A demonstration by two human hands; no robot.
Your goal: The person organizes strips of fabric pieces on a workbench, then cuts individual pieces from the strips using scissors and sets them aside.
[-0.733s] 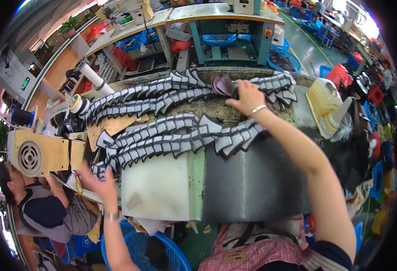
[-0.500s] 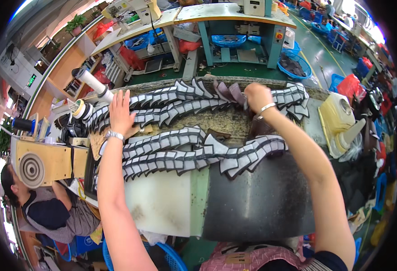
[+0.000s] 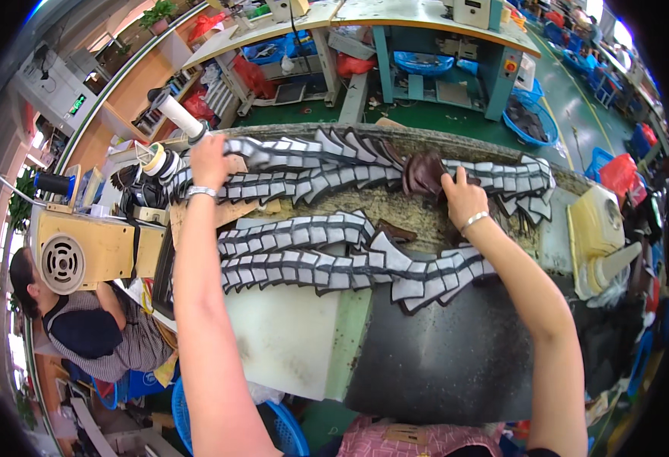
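Long rows of overlapping grey-white pieces with dark edges lie across the worktable; they look like cut leather or fabric. At the left end of the far row (image 3: 298,150), my left hand (image 3: 209,161) is closed on the pieces, its fingertips partly hidden. Part of that row is blurred beside the hand. A stack of dark brown, leather-like pieces (image 3: 424,174) stands up between the far rows, toward the right. My right hand (image 3: 467,199) has its thumb and fingers bent at the stack's right edge. Nearer me lie two more rows (image 3: 350,261), which neither hand touches.
A white thread cone (image 3: 178,113) and a cream machine head (image 3: 94,247) stand at the left. A cream machine part (image 3: 595,228) is at the right end. Another person (image 3: 98,320) sits at the left. Beyond are a workbench (image 3: 426,19) and a blue basket (image 3: 531,122).
My left hand has gone from flat and outstretched to curled at the far row's end. My right hand has come lower beside the brown pieces. The whole view has shifted slightly.
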